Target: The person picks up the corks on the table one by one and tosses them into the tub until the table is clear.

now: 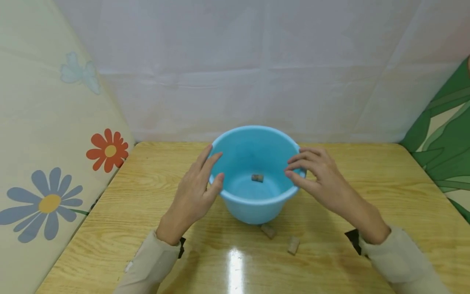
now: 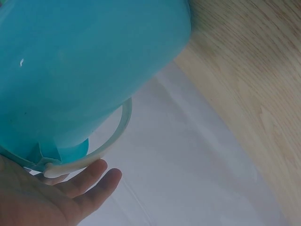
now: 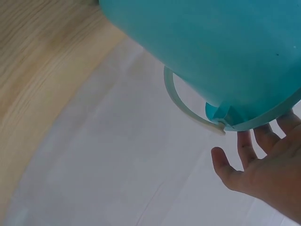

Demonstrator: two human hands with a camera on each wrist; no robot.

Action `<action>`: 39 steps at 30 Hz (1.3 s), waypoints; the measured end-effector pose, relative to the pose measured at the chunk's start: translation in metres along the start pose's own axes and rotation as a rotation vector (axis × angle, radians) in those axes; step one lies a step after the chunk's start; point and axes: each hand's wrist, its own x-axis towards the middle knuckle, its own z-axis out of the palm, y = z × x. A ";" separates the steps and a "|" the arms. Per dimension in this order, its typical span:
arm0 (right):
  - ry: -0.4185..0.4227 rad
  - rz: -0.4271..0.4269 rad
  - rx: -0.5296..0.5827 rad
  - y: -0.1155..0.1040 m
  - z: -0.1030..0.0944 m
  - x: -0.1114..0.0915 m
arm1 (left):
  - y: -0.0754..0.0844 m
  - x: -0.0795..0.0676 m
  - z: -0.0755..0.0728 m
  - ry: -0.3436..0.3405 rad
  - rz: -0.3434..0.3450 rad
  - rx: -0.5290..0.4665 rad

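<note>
Bucket (image 1: 254,212) held from both sides! Left hand (image 1: 196,188) and right hand (image 1: 323,177), each loosely half-curled over opposite edges, presumably balancing it; one short cylinder (image 1: 257,178) lies inside the bucket, two stubs (image 1: 293,246) just in front.

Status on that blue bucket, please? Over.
Left hand, right hand at opposite sides of blue bucket. One small cylinder inside. Two more cylinders on table, close in front.

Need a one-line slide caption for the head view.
Left hand and right hand at the rim of a blue bucket, one small brown cylinder inside, two more on the wooden table.
</note>
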 end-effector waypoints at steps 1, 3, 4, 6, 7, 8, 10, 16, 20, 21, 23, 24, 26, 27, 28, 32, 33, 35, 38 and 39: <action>0.004 -0.001 0.003 0.000 0.001 0.000 | 0.000 0.000 0.000 -0.001 0.000 -0.001; 0.019 -0.012 -0.002 0.001 0.002 -0.001 | 0.000 0.000 0.000 -0.003 -0.003 -0.001; 0.023 -0.015 -0.005 0.001 0.003 -0.001 | 0.000 0.000 0.000 -0.004 -0.005 0.000; 0.027 -0.028 -0.017 0.002 0.003 -0.002 | 0.000 0.000 0.000 -0.004 -0.005 0.000; 0.027 -0.037 -0.023 0.002 0.003 -0.003 | 0.000 0.000 0.000 -0.003 -0.006 0.001; 0.030 -0.052 -0.032 0.003 0.003 -0.003 | 0.000 0.000 0.000 -0.002 -0.005 0.001; 0.038 -0.083 -0.055 0.003 0.004 -0.005 | 0.001 0.000 0.000 0.000 -0.002 0.002; 0.100 -0.156 -0.125 0.006 0.006 -0.009 | 0.001 0.000 0.000 0.006 0.005 0.005; 0.163 -0.203 -0.141 0.008 0.006 -0.013 | 0.000 0.000 0.001 0.011 0.011 0.007; 0.186 -0.225 -0.143 0.008 0.006 -0.014 | 0.000 0.000 0.001 0.011 0.011 0.007; 0.236 -0.271 -0.140 0.009 0.005 -0.015 | 0.000 0.000 0.001 0.014 0.012 0.008; 0.258 -0.292 -0.139 0.009 0.005 -0.016 | 0.000 0.000 0.001 0.014 0.012 0.008; 0.291 -0.323 -0.139 0.010 0.005 -0.018 | 0.000 0.000 0.000 0.012 0.010 0.007; 0.298 -0.325 -0.141 0.011 0.004 -0.019 | 0.000 0.000 0.000 0.011 0.008 0.006; 0.300 -0.323 -0.142 0.011 0.004 -0.020 | 0.000 0.000 0.000 0.010 0.006 0.006; 0.276 -0.291 -0.167 0.013 0.002 -0.027 | 0.000 0.000 0.000 0.004 -0.002 0.007; 0.268 -0.278 -0.176 0.014 0.001 -0.028 | -0.001 0.000 0.000 0.002 -0.003 0.007; 0.254 -0.261 -0.187 0.015 0.001 -0.032 | -0.001 0.000 0.001 0.001 -0.002 0.007; 0.238 -0.233 -0.203 0.017 0.000 -0.036 | -0.001 0.000 0.001 -0.001 -0.004 0.006; 0.237 -0.229 -0.208 0.017 0.000 -0.037 | -0.001 0.000 0.001 -0.001 -0.003 0.006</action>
